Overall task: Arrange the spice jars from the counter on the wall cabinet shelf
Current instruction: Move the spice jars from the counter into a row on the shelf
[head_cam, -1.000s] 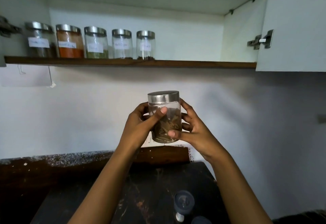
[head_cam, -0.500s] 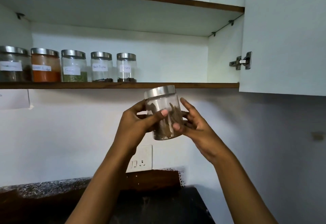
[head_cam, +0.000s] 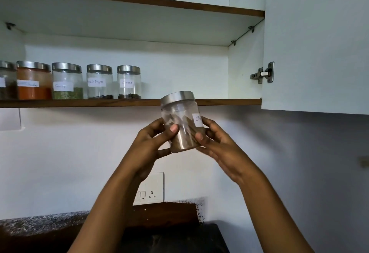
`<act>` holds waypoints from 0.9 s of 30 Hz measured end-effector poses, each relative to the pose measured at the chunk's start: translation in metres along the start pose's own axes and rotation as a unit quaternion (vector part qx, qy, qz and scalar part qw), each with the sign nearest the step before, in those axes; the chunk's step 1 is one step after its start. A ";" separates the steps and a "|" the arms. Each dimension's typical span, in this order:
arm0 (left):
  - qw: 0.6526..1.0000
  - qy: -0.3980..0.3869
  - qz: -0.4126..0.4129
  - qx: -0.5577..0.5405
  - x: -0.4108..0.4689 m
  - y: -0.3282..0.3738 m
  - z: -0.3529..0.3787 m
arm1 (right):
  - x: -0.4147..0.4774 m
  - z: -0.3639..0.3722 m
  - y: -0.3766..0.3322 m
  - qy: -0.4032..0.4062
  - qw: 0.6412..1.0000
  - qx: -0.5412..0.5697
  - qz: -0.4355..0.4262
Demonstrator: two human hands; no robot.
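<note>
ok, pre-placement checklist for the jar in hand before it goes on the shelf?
1. Grip: left hand and right hand both wrap the clear spice jar with the steel lid: ok.
2. Lid seated: the steel lid looks flush on the jar: ok.
3. Jar attitude: tilted, top leaning left, needs levelling before set-down: not ok.
4. Free slot: the brown-edged wooden cabinet shelf is bare to the right of the clear "Cloves" jar: ok.
5. Door clearance: the white cabinet door stands open to the right of the slot: ok.
6. Label facing: the jar's white paper label sits turned to the right, only partly readable: not ok.
</note>
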State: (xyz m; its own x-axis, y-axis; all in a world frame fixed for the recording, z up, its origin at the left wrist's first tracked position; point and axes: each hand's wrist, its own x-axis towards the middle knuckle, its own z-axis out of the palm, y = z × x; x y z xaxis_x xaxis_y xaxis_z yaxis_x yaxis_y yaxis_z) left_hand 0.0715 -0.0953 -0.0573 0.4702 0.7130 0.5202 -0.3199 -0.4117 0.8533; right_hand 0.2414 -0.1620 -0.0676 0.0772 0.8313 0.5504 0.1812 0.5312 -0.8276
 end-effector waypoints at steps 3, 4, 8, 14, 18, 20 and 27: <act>0.999 0.013 -0.009 -0.041 0.003 -0.005 0.007 | 0.000 -0.003 0.003 0.009 1.000 0.026 0.000; 0.999 0.034 -0.004 -0.041 0.004 -0.006 0.011 | 0.000 -0.001 0.004 0.043 0.999 0.008 -0.011; 0.996 0.084 0.043 0.005 0.004 -0.009 0.027 | -0.003 0.005 0.004 0.137 0.987 -0.075 -0.045; 0.995 0.071 0.049 -0.041 0.007 -0.003 0.025 | -0.001 -0.002 -0.012 0.093 0.992 -0.069 -0.045; 0.995 0.058 0.058 -0.049 0.008 0.003 0.026 | 0.001 -0.013 -0.018 0.050 0.998 0.017 -0.033; 0.995 0.061 0.068 -0.044 0.008 0.006 0.028 | 0.000 -0.013 -0.020 0.050 0.998 0.017 -0.031; 0.993 0.044 0.111 0.009 0.004 0.014 0.031 | 0.003 -0.003 -0.022 0.121 0.991 -0.002 -0.064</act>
State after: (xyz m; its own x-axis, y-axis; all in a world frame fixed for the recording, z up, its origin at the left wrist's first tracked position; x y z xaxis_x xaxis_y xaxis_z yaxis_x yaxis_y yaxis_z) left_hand 0.0945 -0.1164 -0.0421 0.3164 0.6503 0.6907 -0.3927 -0.5730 0.7193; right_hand 0.2408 -0.1718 -0.0472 0.2858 0.6935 0.6614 0.2093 0.6283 -0.7493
